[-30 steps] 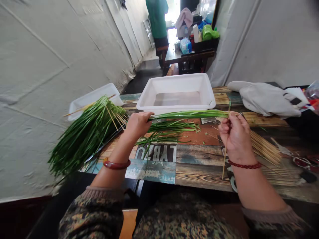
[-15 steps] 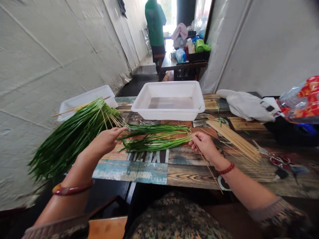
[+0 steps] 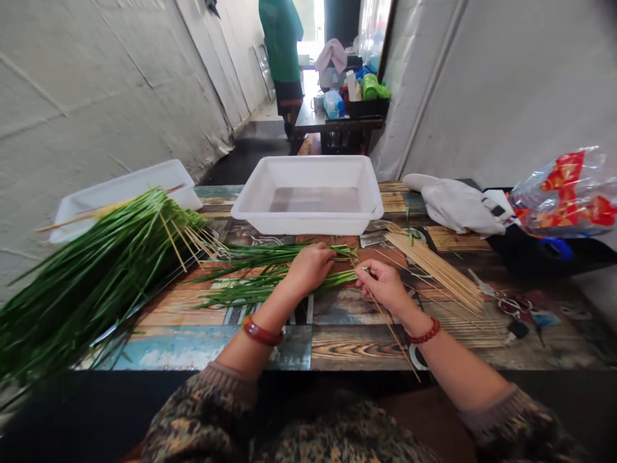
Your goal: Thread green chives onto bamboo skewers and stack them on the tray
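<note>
Long green garlic chives (image 3: 250, 292) lie across the table with their pale cut ends to the right. My right hand (image 3: 380, 283) pinches a thin bamboo skewer (image 3: 398, 337) at those cut ends; the skewer slants down toward the table's front edge. Over the upper part of the chives is my left hand (image 3: 312, 265), its fingers curled and closed; whatever lies between its fingertips is hidden. To the left is a large heap of skewered chives (image 3: 96, 257), bamboo sticks poking out of its right end. A bundle of loose bamboo skewers (image 3: 434, 267) rests right of my right hand.
Behind the chives stands a white plastic tub (image 3: 308, 224); another white tub (image 3: 116, 177) sits behind the heap. Scissors (image 3: 506, 299), keys (image 3: 517, 330), a white cloth (image 3: 465, 202) and a red-patterned plastic bag (image 3: 569, 186) are at right. A person in green (image 3: 282, 42) stands farther back.
My left hand has moved right, from beside the skewered heap to over the loose chives, and its fingers have curled. My right hand still pinches the skewer. The view has shifted slightly.
</note>
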`<state>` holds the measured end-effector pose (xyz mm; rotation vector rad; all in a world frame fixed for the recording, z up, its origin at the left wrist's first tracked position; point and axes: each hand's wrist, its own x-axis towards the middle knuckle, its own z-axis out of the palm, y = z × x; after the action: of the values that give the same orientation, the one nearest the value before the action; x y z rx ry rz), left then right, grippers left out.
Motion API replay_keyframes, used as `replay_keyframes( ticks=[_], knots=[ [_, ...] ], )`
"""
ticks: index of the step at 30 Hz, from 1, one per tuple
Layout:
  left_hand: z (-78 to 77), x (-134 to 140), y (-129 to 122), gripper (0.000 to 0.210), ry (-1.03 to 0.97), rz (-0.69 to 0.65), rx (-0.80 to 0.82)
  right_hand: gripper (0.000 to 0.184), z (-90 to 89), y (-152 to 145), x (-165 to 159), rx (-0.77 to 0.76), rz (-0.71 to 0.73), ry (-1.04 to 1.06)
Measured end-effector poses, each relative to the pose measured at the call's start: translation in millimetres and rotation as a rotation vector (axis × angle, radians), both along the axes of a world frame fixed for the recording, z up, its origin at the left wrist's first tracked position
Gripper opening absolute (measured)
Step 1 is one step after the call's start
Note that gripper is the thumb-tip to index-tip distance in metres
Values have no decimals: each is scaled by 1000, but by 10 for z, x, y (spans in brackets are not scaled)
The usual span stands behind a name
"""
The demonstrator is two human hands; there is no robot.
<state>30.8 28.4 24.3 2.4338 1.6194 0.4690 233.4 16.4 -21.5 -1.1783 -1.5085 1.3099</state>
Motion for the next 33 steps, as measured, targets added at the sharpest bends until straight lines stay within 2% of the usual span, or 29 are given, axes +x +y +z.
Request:
replay_keyframes(
  ticks=[3,6,10,13,16,19,22,25,33],
  knots=[
    [-111,65,81,14,51,18,46,32,4,43,-19,10,12,-7],
    [-173,31,132,13,2,11,60,32,-4,88,-38,-6,13,-5],
    [-180,-5,158,11,-347,20,65,33,-26,109,-58,-28,-7,26],
    [-124,-1,132,5,-632,30,2,33,-20,90,-66,-32,-16,33],
    [-67,8,72,4,-790,58,-110,33,44,46,-66,-8,-14,20],
    [-41,14,14,6,-889,75,-197,29,190,14,-84,58,0,-24],
    [-26,20,-19,11,-946,103,-219,25,354,37,-143,122,34,-79],
    [-7,21,-32,14,-966,145,-201,26,418,99,-213,129,50,-96],
    [2,40,-19,15,-933,133,-191,27,259,141,-196,115,51,-81]
  ],
)
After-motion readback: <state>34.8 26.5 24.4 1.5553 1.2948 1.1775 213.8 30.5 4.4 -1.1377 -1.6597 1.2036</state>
